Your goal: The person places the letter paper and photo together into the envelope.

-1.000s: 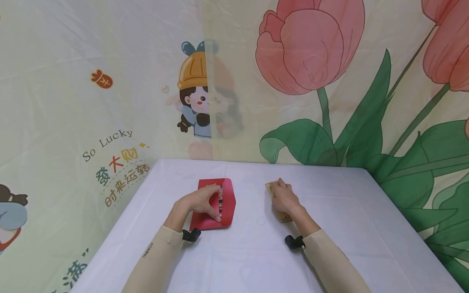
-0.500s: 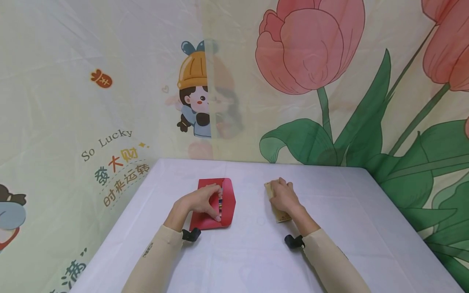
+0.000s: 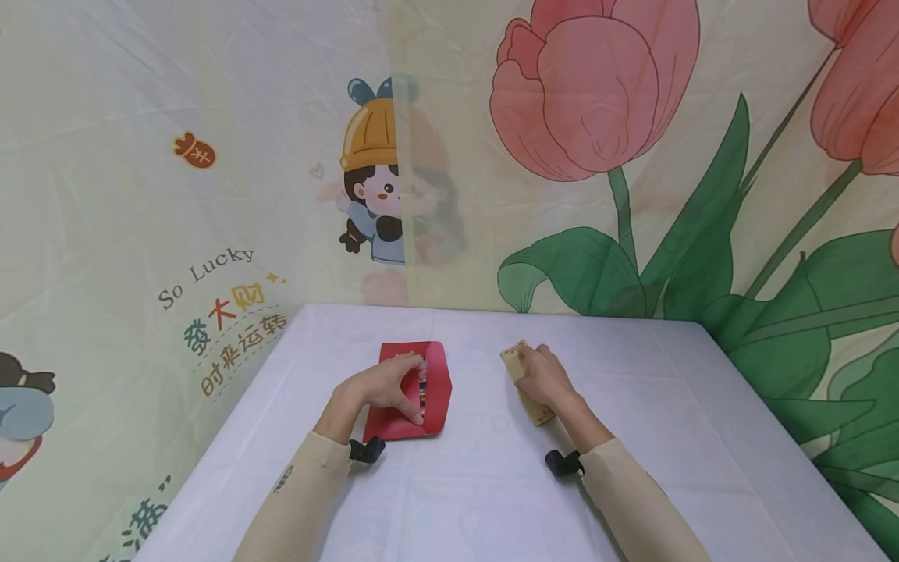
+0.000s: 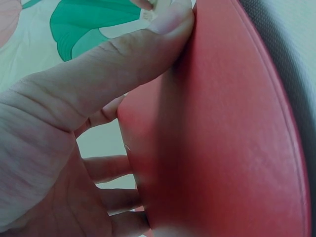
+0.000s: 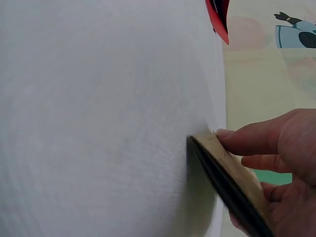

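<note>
1. A printed backdrop (image 3: 246,117) hangs behind, tulips toward one o'clock, cartoon figures and lettering toward ten.
2. The desk (image 3: 485,499) wears a white cover.
3. The red envelope (image 3: 413,389) lies at ten o'clock from the desk's middle, flap toward three o'clock; it has not moved since the earlier frames.
4. The left hand (image 3: 375,386), unchanged, grips the envelope's mouth, thumb and fingers well apart at its two ends.
5. The right hand (image 3: 546,382) pinches a tan packet, thumb on one face, fingers on the other.
6. That tan packet (image 3: 513,363), at one o'clock, has swung its far end toward eleven o'clock since half a second ago; whether it touches the desk, I cannot tell.
7. Small coloured contents (image 3: 423,394) show inside the envelope's mouth.
</note>
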Motion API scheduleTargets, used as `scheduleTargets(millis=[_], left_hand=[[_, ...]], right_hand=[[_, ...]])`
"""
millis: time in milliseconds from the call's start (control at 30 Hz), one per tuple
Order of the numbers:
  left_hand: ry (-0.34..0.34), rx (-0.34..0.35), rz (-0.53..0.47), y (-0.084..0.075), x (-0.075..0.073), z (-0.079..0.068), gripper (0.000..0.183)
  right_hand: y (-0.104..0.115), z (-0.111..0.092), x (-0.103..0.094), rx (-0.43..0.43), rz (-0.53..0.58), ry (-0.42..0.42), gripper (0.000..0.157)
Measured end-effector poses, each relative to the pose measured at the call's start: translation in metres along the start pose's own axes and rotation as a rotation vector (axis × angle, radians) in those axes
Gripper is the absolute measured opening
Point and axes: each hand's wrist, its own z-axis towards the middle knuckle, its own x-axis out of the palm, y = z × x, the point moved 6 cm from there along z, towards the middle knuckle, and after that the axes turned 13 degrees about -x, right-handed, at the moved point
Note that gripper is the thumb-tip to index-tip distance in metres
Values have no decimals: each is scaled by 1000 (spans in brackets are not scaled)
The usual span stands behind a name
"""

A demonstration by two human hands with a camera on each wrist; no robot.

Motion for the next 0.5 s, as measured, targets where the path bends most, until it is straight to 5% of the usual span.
scheduleTargets(millis=[267, 500], left_hand=[[-2, -7, 4, 2, 1, 0, 70], [-4, -22, 5, 0, 1, -1, 70]], right_hand=[[4, 2, 1, 36, 15, 7, 65], [5, 5, -2, -47, 62, -37, 60]])
